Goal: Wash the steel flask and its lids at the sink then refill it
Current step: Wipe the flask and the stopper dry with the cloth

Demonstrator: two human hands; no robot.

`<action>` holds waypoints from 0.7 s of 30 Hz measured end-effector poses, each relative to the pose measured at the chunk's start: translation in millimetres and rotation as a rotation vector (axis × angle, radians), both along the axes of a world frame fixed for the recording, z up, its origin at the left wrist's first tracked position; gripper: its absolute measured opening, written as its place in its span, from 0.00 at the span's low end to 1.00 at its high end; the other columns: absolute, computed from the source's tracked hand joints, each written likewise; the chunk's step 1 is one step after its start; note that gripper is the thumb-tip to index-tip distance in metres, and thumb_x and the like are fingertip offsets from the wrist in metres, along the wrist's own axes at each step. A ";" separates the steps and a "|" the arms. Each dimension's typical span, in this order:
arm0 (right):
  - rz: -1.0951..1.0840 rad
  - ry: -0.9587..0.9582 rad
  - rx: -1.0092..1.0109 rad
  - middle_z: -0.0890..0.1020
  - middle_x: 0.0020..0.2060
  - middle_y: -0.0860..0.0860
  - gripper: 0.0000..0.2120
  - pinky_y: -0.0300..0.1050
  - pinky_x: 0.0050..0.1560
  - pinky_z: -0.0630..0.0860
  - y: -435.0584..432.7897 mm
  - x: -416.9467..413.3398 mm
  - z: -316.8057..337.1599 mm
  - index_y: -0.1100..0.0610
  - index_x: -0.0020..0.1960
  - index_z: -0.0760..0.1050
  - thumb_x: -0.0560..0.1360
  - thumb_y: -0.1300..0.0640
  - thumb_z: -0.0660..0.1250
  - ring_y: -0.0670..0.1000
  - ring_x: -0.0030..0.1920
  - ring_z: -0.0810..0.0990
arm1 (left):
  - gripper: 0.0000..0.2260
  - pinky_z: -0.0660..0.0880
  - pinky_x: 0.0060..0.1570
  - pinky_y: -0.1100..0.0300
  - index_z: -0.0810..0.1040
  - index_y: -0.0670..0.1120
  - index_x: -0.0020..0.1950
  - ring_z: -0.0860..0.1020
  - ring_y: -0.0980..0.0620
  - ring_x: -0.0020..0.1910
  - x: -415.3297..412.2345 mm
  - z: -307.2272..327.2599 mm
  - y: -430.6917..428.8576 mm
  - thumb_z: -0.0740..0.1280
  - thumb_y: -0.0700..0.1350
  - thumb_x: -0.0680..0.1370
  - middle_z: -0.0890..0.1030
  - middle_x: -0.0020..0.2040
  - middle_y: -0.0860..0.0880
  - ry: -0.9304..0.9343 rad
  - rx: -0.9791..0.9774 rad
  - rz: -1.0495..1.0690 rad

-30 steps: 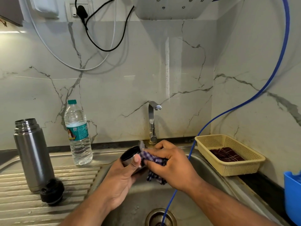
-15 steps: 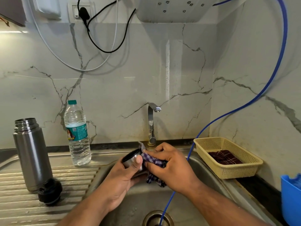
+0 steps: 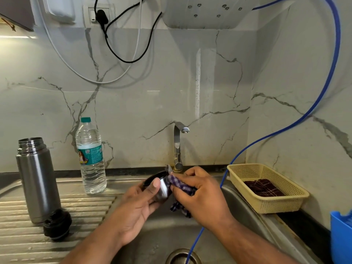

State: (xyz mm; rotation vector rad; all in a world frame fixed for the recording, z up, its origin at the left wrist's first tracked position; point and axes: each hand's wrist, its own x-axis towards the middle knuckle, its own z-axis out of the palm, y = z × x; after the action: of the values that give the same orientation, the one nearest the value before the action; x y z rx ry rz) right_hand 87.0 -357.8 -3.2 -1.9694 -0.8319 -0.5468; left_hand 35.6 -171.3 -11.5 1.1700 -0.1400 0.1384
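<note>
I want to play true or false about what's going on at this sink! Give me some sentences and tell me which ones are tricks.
1. The left hand holds the steel cup lid. True.
2. The right hand presses a checked cloth against that lid. True.
3. Water is pouring from the tap. False: no stream shows under its spout.
4. The steel flask lies on its side. False: it stands upright and open on the draining board.
5. The black stopper sits in the yellow basket. False: it rests on the draining board beside the flask, and the basket holds a dark cloth.
</note>
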 end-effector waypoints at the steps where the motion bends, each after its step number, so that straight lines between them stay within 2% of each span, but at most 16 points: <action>1: 0.022 -0.035 -0.026 0.75 0.48 0.38 0.16 0.40 0.45 0.79 2.7 -4.0 0.2 0.41 0.63 0.83 0.77 0.43 0.70 0.42 0.49 0.78 | 0.35 0.82 0.58 0.50 0.80 0.36 0.64 0.82 0.39 0.61 -0.4 -0.5 -1.4 0.84 0.53 0.64 0.81 0.62 0.34 -0.007 0.009 0.021; 3: 0.069 -0.099 -0.087 0.75 0.49 0.39 0.17 0.43 0.44 0.80 7.5 -9.4 0.4 0.42 0.63 0.83 0.77 0.40 0.68 0.43 0.48 0.79 | 0.27 0.83 0.55 0.50 0.82 0.36 0.60 0.83 0.39 0.58 -2.6 1.0 -5.0 0.81 0.51 0.69 0.82 0.60 0.33 -0.020 -0.016 0.036; 4: 0.076 -0.107 -0.097 0.75 0.49 0.39 0.17 0.44 0.44 0.80 8.1 -8.7 1.0 0.42 0.64 0.82 0.77 0.40 0.67 0.43 0.49 0.79 | 0.28 0.83 0.55 0.50 0.82 0.36 0.60 0.83 0.39 0.58 -3.6 2.7 -6.7 0.82 0.51 0.68 0.82 0.60 0.33 -0.019 -0.034 0.037; 7: 0.031 -0.051 -0.052 0.76 0.47 0.39 0.15 0.43 0.45 0.79 1.2 2.6 0.5 0.41 0.63 0.83 0.77 0.43 0.70 0.42 0.48 0.78 | 0.43 0.80 0.60 0.45 0.76 0.38 0.69 0.80 0.39 0.64 -3.9 2.5 -9.0 0.86 0.55 0.61 0.80 0.65 0.35 -0.026 -0.078 -0.026; 8: 0.007 -0.022 -0.035 0.76 0.47 0.40 0.14 0.42 0.45 0.79 -1.8 6.2 -0.8 0.41 0.62 0.83 0.77 0.44 0.71 0.42 0.48 0.78 | 0.42 0.77 0.64 0.43 0.74 0.40 0.71 0.78 0.38 0.67 -5.1 2.8 -10.6 0.84 0.55 0.64 0.79 0.66 0.36 -0.028 -0.090 -0.062; 11: -0.054 0.017 0.005 0.76 0.45 0.41 0.13 0.43 0.46 0.79 -5.4 11.7 -2.8 0.42 0.61 0.84 0.77 0.47 0.72 0.42 0.47 0.78 | 0.29 0.69 0.73 0.41 0.72 0.40 0.73 0.75 0.38 0.71 -5.8 2.1 -13.7 0.70 0.52 0.76 0.78 0.68 0.36 -0.005 -0.080 -0.119; 14: 0.006 -0.013 0.025 0.76 0.46 0.41 0.14 0.43 0.46 0.79 -1.5 4.5 -0.9 0.43 0.62 0.84 0.76 0.47 0.73 0.44 0.48 0.78 | 0.23 0.73 0.69 0.43 0.75 0.35 0.70 0.76 0.37 0.69 -3.7 0.8 -13.5 0.69 0.50 0.81 0.78 0.67 0.34 -0.024 -0.086 -0.058; 16: 0.063 -0.052 -0.018 0.76 0.49 0.39 0.18 0.40 0.46 0.79 2.4 -2.6 0.5 0.42 0.65 0.82 0.76 0.45 0.72 0.43 0.50 0.79 | 0.24 0.81 0.60 0.47 0.82 0.36 0.62 0.82 0.39 0.61 -4.5 3.6 -11.9 0.78 0.51 0.73 0.82 0.61 0.34 -0.029 -0.113 -0.018; 18: 0.090 -0.075 -0.046 0.75 0.50 0.38 0.18 0.39 0.47 0.79 3.6 -1.8 0.8 0.41 0.66 0.81 0.76 0.45 0.72 0.43 0.52 0.79 | 0.31 0.83 0.53 0.50 0.84 0.37 0.57 0.84 0.41 0.56 -7.0 4.6 -10.0 0.86 0.52 0.60 0.84 0.57 0.35 -0.047 -0.089 0.015; 21: 0.051 -0.026 -0.035 0.75 0.46 0.40 0.13 0.42 0.44 0.78 0.0 5.5 -0.3 0.38 0.61 0.83 0.76 0.46 0.72 0.44 0.49 0.78 | 0.42 0.82 0.57 0.46 0.80 0.36 0.64 0.81 0.37 0.62 -8.1 5.4 -16.9 0.87 0.55 0.57 0.83 0.61 0.35 -0.037 -0.022 0.036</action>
State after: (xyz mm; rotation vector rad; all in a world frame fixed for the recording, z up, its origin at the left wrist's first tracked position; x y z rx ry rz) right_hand 92.5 -357.8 -3.5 -1.9710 -0.9102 -0.5321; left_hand 27.6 -188.2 -6.1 1.1485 -0.1493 0.1929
